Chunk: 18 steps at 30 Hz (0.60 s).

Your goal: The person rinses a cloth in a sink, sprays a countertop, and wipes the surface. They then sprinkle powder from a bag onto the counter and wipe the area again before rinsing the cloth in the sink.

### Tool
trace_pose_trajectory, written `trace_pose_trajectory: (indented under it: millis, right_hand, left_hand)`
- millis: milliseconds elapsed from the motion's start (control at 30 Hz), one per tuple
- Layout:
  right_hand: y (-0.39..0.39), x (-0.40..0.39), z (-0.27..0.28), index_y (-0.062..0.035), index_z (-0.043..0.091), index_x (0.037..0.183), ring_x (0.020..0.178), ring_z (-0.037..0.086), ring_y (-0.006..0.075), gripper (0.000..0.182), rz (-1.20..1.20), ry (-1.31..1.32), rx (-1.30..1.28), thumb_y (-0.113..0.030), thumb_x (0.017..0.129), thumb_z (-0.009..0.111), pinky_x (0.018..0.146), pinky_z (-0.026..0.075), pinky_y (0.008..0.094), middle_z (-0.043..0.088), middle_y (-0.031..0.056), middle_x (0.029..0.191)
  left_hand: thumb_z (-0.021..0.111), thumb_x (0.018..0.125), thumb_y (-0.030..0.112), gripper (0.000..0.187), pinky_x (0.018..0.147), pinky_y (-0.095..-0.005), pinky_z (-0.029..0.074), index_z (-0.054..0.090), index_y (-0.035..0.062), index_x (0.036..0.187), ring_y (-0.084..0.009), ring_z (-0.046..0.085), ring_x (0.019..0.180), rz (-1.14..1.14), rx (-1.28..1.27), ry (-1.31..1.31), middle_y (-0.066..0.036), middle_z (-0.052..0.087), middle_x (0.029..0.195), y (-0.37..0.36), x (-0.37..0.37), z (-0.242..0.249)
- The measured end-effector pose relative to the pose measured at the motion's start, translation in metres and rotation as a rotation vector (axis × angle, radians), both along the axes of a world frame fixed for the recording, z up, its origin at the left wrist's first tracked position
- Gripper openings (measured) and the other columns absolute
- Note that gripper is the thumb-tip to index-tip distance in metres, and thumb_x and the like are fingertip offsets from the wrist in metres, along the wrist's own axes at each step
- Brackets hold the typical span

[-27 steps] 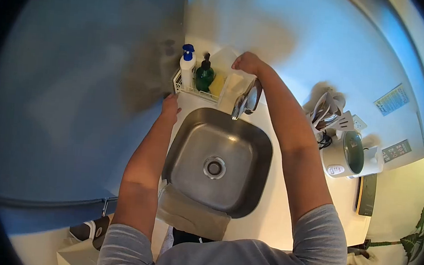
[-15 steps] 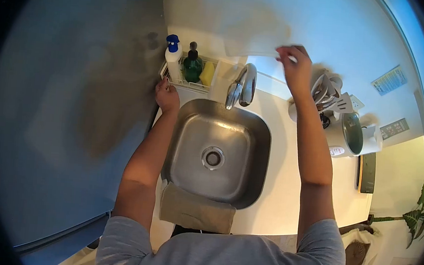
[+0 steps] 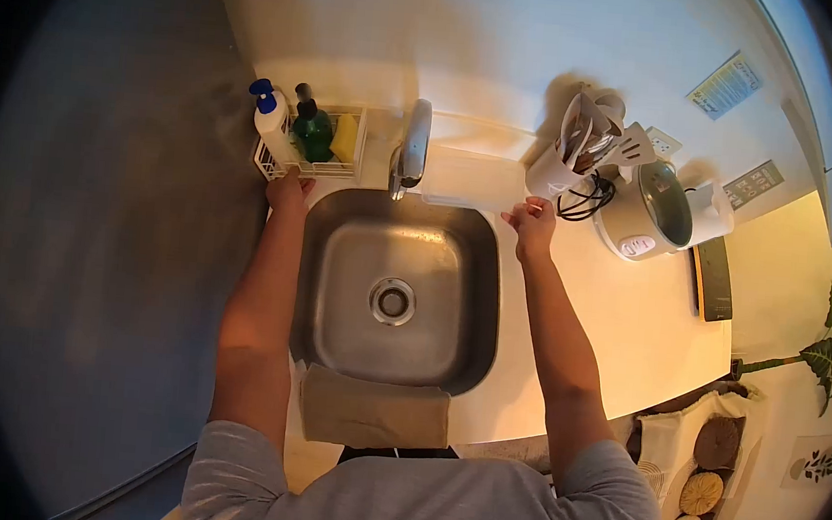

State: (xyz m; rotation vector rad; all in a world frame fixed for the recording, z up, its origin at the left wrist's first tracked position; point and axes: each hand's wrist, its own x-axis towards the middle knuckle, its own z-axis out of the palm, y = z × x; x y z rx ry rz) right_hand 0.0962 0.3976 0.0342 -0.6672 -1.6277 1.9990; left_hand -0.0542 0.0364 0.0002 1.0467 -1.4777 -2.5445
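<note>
My right hand point(image 3: 533, 222) grips the right edge of a white cutting board point(image 3: 471, 178), which lies flat over the back rim of the steel sink point(image 3: 338, 254), just right of the faucet point(image 3: 412, 144). My left hand point(image 3: 289, 191) rests on the counter at the sink's back left corner, touching the front of a white wire caddy point(image 3: 267, 162). The caddy holds a white bottle with a blue pump point(image 3: 271, 117), a dark green soap bottle point(image 3: 312, 131) and a yellow sponge point(image 3: 345, 137).
A white utensil holder point(image 3: 571, 155) with spatulas stands right of the board. Beside it are a rice cooker point(image 3: 654, 215), a white kettle point(image 3: 713, 207) and a dark flat slab point(image 3: 713, 278). A beige towel point(image 3: 375, 413) hangs over the sink's front edge.
My right hand lifted the white board from behind the faucet, swung it up and right, then brought it down flat at the sink's back rim. My left hand stayed by the caddy.
</note>
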Motion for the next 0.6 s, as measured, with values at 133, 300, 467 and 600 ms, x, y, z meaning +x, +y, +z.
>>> trace_pose_trajectory:
  millis: [133,300,467,600]
  right_hand:
    - [0.019,-0.031,-0.030,0.0038,0.045,0.098,0.071,0.053,0.0189,0.028,-0.054,-0.137,-0.031,0.008,0.072,0.055,0.061,0.057,0.0315,0.046,0.0113,0.087]
    - [0.019,-0.042,-0.033,0.0032,0.053,0.098,0.073,0.055,0.0187,0.024,0.068,-0.318,0.375,-0.001,0.075,0.059,0.064,0.052,0.0288,0.053,0.0116,0.087]
    - [0.002,-0.040,-0.027,0.0003,0.056,0.101,0.072,0.056,0.0198,0.026,-0.034,-0.288,0.951,-0.006,0.076,0.059,0.067,0.047,0.0300,0.056,0.0121,0.087]
    - [-0.070,-0.014,0.003,-0.0032,0.058,0.098,0.071,0.057,0.0205,0.021,0.233,0.071,0.943,-0.002,0.077,0.057,0.065,0.047,0.0313,0.057,0.0104,0.087]
  left_hand:
    - [0.056,0.081,0.004,0.026,0.059,-0.0288,0.055,0.048,-0.0053,0.104,-0.0224,0.059,0.070,-0.029,-0.009,0.076,-0.015,0.053,0.095,0.006,-0.001,-0.019]
    - [0.058,0.079,0.003,0.066,0.057,-0.0275,0.055,0.018,0.0007,0.131,-0.0207,0.058,0.067,0.008,0.011,0.075,-0.018,0.051,0.098,0.045,0.017,-0.008]
    - [0.059,0.080,0.005,0.086,0.059,-0.0270,0.054,-0.005,0.0069,0.137,-0.0188,0.058,0.071,0.065,-0.021,0.021,-0.016,0.051,0.098,0.053,0.030,0.004]
    - [0.056,0.083,0.014,0.074,0.074,-0.0327,0.049,0.006,0.0037,0.137,-0.0232,0.056,0.085,-0.195,-0.256,0.131,-0.016,0.052,0.105,0.031,0.074,0.009]
